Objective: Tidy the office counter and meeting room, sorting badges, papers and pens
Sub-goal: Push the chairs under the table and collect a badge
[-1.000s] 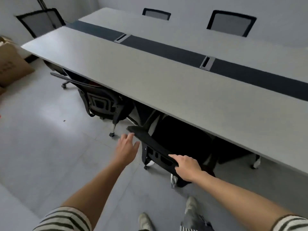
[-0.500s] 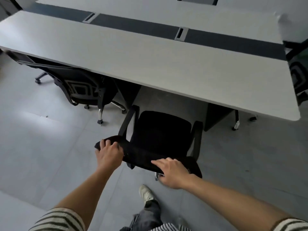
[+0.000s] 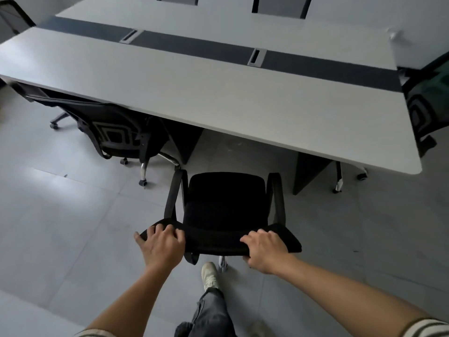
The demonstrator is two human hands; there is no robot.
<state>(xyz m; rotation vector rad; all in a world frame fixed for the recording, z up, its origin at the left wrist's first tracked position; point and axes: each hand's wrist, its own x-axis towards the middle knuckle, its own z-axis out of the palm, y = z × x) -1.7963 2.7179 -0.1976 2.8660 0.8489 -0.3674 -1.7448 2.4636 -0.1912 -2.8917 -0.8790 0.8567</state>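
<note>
1. Hands hold the chair (image 3: 223, 203) by the top of its back; the left hand (image 3: 161, 249) is at the left end and the right hand (image 3: 264, 251) is nearer the right end.
2. Left fingers (image 3: 167, 233) curl over the top edge, close together; the thumb sticks out to the left side.
3. Right fingers (image 3: 257, 235) curl over the top edge too; the thumb tucks under the back, so this hand grips it.
4. The chair is black, with an arm on each side; it stands on the floor (image 3: 60, 227), between the person and the surface (image 3: 218, 98); its seat faces the surface and lies just short of the near edge, not under it.
5. A shoe (image 3: 210, 274) is on the floor just behind the chair, between the two arms; a grey trouser leg (image 3: 211, 312) shows below it.
6. A second chair (image 3: 116, 132) stands to the left, pushed part way under the surface.
7. The surface is long and pale; a dark strip (image 3: 194, 48) runs along its middle, with two slots (image 3: 256, 57) set in it.
8. An end chair (image 3: 420, 113) sits at the right end of the surface; two more chair backs (image 3: 279, 6) show at the far side.
</note>
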